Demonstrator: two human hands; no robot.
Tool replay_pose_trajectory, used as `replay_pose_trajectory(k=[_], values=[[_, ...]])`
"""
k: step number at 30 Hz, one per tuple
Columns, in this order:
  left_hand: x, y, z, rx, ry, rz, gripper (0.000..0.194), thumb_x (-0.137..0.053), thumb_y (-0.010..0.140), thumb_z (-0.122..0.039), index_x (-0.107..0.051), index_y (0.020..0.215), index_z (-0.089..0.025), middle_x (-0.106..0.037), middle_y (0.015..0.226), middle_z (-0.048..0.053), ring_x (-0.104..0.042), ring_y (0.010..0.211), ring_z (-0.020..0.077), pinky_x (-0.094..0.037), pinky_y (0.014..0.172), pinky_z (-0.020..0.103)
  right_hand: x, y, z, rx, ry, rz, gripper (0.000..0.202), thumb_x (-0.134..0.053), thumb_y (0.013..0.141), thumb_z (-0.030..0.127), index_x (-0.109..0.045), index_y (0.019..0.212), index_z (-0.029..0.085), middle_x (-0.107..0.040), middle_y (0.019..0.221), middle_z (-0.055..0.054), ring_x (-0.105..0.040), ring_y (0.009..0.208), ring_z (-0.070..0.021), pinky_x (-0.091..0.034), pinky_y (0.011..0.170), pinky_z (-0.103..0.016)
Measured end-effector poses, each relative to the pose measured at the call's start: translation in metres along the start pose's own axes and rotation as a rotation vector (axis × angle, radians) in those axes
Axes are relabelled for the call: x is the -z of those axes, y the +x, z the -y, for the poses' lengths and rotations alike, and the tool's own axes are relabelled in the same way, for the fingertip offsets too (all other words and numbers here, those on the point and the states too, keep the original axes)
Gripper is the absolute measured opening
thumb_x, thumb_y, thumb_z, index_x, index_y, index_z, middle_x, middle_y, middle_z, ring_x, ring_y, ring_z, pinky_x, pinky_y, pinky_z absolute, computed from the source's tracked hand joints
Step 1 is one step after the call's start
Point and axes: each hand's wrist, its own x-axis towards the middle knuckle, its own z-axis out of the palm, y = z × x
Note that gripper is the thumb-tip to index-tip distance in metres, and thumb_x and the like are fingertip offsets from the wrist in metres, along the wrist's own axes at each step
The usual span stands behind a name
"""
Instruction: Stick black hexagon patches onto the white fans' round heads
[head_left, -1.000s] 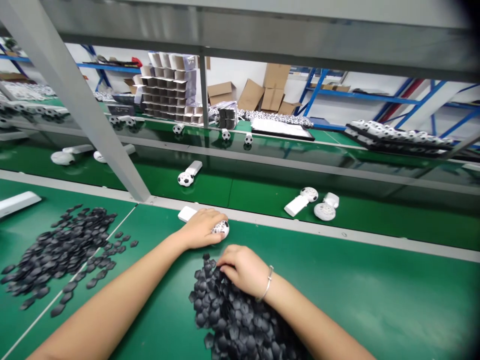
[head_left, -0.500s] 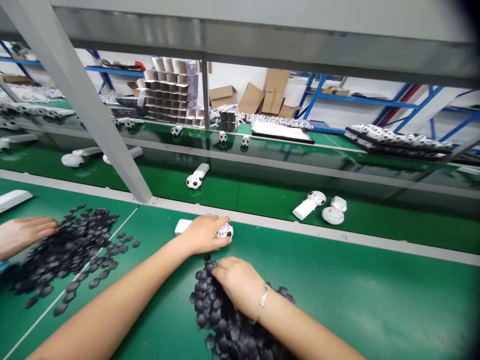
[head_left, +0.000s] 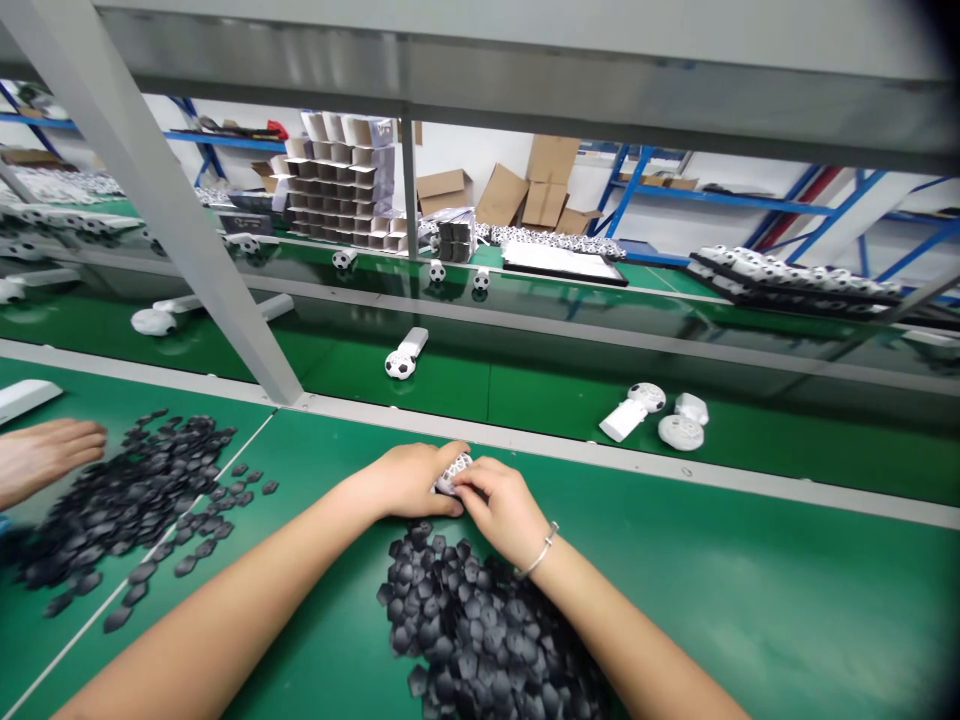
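Note:
My left hand (head_left: 412, 480) is wrapped round a white soccer-ball piece (head_left: 453, 474) above the green table. Its openwork face shows between thumb and fingers. My right hand (head_left: 502, 500), with a bracelet at the wrist, is pinched against that face; whatever its fingertips hold is too small to make out. Just below both hands lies a heap of black pentagon pieces (head_left: 480, 620), partly under my right forearm.
Another person's hand (head_left: 52, 455) is at the left by a second black heap (head_left: 142, 490). Beyond the metal rail (head_left: 525, 445), a green belt carries white ball pieces (head_left: 634, 410). A slanted post (head_left: 165, 200) rises at left.
My right hand has left the black heap and moved up to the ball piece in my left hand. Pieces on the near belt have shifted right, and the other person's hand slightly left.

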Motion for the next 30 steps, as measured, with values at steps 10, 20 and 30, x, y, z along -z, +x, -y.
replay_pose_trajectory(k=[10, 20, 30], values=[[0.003, 0.000, -0.007, -0.030, 0.034, 0.007, 0.078, -0.067, 0.068, -0.054, -0.035, 0.134, -0.027, -0.067, 0.103, 0.006, -0.065, 0.090, 0.0289, -0.047, 0.069, 0.032, -0.002, 0.007, 0.005, -0.062, -0.325, 0.120, 0.012, -0.062, 0.082, 0.012, -0.065, 0.090, 0.021, -0.065, 0.092, -0.003, -0.058, 0.084, -0.0177, -0.044, 0.072, -0.027], [0.002, 0.003, -0.014, -0.013, 0.177, 0.005, 0.064, -0.066, 0.069, -0.045, -0.043, 0.126, -0.026, -0.066, 0.095, 0.008, -0.063, 0.087, 0.0301, -0.048, 0.072, 0.035, 0.001, 0.018, 0.002, -0.305, -0.153, 0.050, 0.031, -0.079, 0.061, 0.011, -0.056, 0.081, 0.020, -0.058, 0.078, 0.002, -0.050, 0.067, -0.0135, -0.032, 0.059, -0.024], [0.035, -0.012, 0.036, 0.037, -0.114, -0.016, 0.071, -0.051, 0.072, -0.023, -0.031, 0.140, -0.031, -0.066, 0.109, 0.003, -0.065, 0.087, 0.0222, -0.046, 0.069, 0.026, 0.098, 0.010, 0.068, -0.183, 0.270, -0.015, 0.010, -0.061, 0.085, 0.029, -0.061, 0.080, 0.020, -0.063, 0.073, 0.000, -0.058, 0.066, -0.0124, -0.046, 0.057, -0.022]])
